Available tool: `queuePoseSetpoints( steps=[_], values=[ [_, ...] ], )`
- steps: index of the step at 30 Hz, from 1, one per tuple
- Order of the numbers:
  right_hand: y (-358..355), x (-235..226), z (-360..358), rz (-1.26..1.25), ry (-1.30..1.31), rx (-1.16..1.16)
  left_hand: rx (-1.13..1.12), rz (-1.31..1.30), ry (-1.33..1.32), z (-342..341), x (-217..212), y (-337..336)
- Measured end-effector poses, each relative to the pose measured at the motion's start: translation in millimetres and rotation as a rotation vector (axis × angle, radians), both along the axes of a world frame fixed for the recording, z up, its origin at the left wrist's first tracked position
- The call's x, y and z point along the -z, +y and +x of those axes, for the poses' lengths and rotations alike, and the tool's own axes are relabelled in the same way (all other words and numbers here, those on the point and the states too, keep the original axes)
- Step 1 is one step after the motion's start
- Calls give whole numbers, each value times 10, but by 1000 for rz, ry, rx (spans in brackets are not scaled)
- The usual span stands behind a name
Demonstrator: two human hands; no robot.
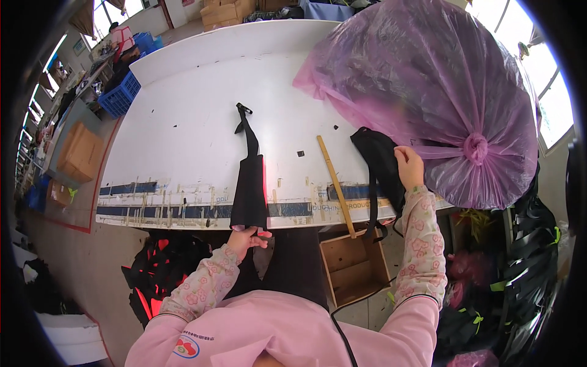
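Observation:
A black fabric piece with a red edge and a narrow strap lies lengthwise on the white table. At the strap's far end is a small black buckle. My left hand grips the wide near end of this piece at the table's front edge, fingers partly beneath it. To the right, a second black fabric piece with hanging straps lies beside the large pink plastic bag. My right hand is closed at its right edge, fingers curled; the fingertips are partly hidden.
The knotted pink bag covers the table's right side. A yellow wooden ruler lies between the two pieces, overhanging the front edge. Below are an open wooden drawer and black-and-red pieces. A blue crate stands left.

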State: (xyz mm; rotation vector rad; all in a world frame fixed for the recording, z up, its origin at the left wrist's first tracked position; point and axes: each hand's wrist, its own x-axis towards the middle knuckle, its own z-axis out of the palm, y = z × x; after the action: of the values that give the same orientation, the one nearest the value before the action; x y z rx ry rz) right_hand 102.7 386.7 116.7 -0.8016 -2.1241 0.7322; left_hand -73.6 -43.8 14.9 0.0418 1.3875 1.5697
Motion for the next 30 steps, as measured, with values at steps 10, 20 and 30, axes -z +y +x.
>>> queuePoseSetpoints(
  steps=[10,20,30],
  values=[
    [2359,1080,-107,-969,0,406,2,-17,-33,24,102,-1],
    [2280,286,-585,727,-421,506,28,-77,46,24,11,10],
    [2157,533,-135,775,-1000,575,-18,-48,27,65,-6,-25]
  ],
)
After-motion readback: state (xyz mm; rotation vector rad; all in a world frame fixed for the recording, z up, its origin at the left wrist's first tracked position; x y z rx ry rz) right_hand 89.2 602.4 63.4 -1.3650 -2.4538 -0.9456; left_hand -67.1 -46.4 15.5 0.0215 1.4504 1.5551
